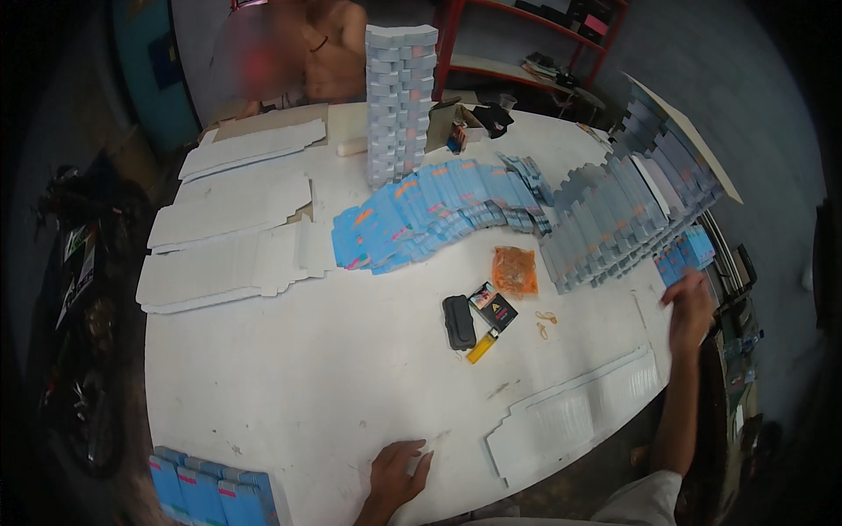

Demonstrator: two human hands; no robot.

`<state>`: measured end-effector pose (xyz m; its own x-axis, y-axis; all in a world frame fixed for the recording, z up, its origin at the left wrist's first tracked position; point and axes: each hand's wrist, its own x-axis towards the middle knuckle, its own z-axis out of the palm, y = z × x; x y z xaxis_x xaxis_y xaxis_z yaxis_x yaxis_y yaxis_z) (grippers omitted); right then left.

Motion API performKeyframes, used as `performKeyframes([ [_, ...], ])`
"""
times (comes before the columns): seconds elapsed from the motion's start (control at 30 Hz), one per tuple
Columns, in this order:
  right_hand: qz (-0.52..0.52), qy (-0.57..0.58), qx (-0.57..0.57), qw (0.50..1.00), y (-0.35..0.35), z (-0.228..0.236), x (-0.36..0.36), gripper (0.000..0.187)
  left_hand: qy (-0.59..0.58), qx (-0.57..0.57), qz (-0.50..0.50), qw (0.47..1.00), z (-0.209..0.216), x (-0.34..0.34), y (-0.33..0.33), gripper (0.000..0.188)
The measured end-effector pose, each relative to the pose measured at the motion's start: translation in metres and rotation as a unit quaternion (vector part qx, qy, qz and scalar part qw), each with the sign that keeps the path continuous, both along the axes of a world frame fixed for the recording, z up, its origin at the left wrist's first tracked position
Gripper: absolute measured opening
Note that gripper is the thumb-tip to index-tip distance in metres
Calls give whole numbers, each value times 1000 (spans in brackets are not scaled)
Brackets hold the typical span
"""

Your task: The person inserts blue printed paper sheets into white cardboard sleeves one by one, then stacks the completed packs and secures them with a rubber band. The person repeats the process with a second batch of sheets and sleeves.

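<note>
My left hand (399, 473) rests at the near edge of the white table, its fingers loosely bent and the thumb apart, with nothing in it. My right hand (690, 316) reaches out over the table's right edge. Its fingers look parted and show nothing between them. Just beyond them lies a small group of blue printed cartons (684, 254), close to the fingertips; whether they touch I cannot tell. Flat white card sheets (579, 408) lie stacked between my two arms.
Fanned blue cartons (430, 206) spread across the middle. Behind them rises a tall carton stack (401, 105); leaning rows (605, 215) stand right. White sheet piles (228, 210) lie left, blue bundles (210, 486) near left. A black case (459, 322), yellow lighter (482, 346) and orange bag (515, 270) lie centrally. Another person (333, 53) sits opposite.
</note>
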<state>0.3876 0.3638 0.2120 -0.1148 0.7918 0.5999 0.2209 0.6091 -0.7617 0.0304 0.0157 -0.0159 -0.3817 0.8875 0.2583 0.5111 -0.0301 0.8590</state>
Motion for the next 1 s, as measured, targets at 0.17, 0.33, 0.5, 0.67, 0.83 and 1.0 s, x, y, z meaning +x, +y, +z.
performKeyframes([
  [0.17,103,-330,7,938,-113,-63,-71,32,6,12,-9,1000,-2,-1,1,25],
  [0.33,120,-318,-124,932,-137,-97,-83,33,14,0,-7,1000,-1,-2,-2,25],
  [0.5,119,-296,-139,937,-156,-110,-89,30,27,-4,-12,1000,5,-2,1,25],
  [0.67,107,-233,-154,954,-185,-129,-95,28,19,-14,-13,1000,5,-2,0,24],
  [0.83,119,-29,-99,987,-222,-99,-135,31,61,-10,-28,998,5,-4,3,23],
  [1.0,424,10,-189,886,-258,-31,-146,35,51,-16,-34,998,-6,0,-1,24],
])
